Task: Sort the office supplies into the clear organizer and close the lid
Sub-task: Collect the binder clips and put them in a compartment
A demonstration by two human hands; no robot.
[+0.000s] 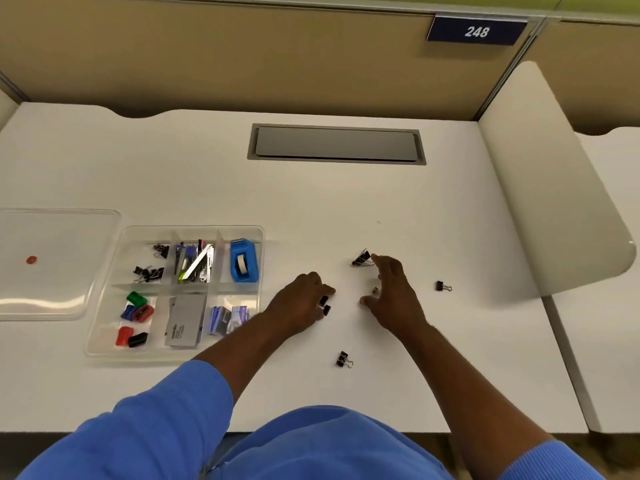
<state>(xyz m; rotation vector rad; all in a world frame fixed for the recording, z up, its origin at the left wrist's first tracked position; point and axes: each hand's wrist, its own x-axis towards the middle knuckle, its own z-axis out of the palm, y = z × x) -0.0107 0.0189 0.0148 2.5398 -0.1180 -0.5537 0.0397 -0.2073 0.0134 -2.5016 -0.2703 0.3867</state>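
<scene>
Ribbed blue sleeve (145, 431) | left grip (300, 303) pinches black clips (325, 305) | right grip (392, 293) splayed

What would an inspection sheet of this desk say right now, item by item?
Surface: white desk, with a closed grey hatch set in it.
Job's things: clear organizer uncovered, holding clips, pens, blue tape dispenser, sharpeners and cards; lid lies flat to its left. Loose on the desk: large binder clip, right clip, near clip.
Clutter: small red thing at the lid; on it or under it, cannot tell.
Hands: left hand grips black clips; right hand open, fingers spread beside the large binder clip.
Cables: nothing seen.
Surroundings: beige partition, plate reading 248, white divider.
</scene>
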